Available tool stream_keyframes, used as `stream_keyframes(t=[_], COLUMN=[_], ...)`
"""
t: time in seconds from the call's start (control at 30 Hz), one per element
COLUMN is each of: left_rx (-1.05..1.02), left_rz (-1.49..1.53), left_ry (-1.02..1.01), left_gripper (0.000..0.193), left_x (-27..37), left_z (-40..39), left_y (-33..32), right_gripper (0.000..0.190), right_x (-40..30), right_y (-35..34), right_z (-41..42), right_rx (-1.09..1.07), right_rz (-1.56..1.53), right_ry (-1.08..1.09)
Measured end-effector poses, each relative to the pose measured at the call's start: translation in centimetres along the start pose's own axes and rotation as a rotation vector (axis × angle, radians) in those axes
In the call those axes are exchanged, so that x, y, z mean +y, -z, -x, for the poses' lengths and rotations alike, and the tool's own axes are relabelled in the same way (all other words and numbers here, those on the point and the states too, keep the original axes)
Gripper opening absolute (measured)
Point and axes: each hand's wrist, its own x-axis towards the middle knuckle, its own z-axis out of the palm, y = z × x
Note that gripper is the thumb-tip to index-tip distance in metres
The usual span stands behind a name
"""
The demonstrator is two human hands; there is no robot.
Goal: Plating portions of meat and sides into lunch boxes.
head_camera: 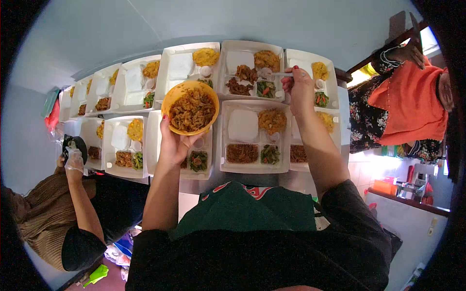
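My left hand holds a yellow bowl of shredded brown food, above the boxes left of centre. In my right hand is the handle of a light-coloured spoon, which reaches over the open white meal box at the top centre. That box holds a white wrapped block, a yellow-brown fritter, a small clear lidded cup, green vegetables with carrot and shredded brown food, some of it heaped on the divider. Below it lies another filled box.
More open meal boxes stand in two rows on the table. At left, a person's gloved hand is at a black bowl. A person in an orange top stands at right. A wall rises behind the boxes.
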Motion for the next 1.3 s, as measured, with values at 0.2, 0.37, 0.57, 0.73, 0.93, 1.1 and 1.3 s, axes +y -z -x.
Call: stream_keyframes(t=[0.2,0.37,0.57,0.73,0.93,1.1,1.3], left_rx=[-0.009,0.017,0.099,0.079,0.060,0.030,-0.002], left_rz=[0.030,-0.012,-0.034,-0.054,-0.032,-0.036,-0.011], left_ry=[-0.004,-0.011,-0.019,-0.012,-0.010,-0.022,-0.025], left_gripper=[0.069,0.071,0.076,0.075,0.074,0.073,0.067], left_x=[-0.3,-0.6,-0.8,-0.6,-0.2,-0.3,-0.7], left_z=[1.3,1.8,1.9,1.8,2.3,1.8,0.5], left_y=[0.4,-0.2,0.2,-0.3,0.3,0.0,0.0], right_gripper=[0.027,0.020,0.019,0.019,0.019,0.020,0.026], right_x=[4.6,4.3,2.2,4.6,3.1,4.3,-0.9], right_y=[-0.1,0.1,0.2,-0.5,-1.8,-2.2,-1.4], right_z=[1.1,1.7,2.4,2.6,2.6,2.1,1.3], right_rx=[-0.183,-0.290,-0.305,-0.365,-0.382,-0.419,-0.185], right_rz=[0.341,0.627,0.765,0.710,0.744,0.835,0.028], right_ry=[0.170,0.354,0.646,0.428,0.517,0.590,0.158])
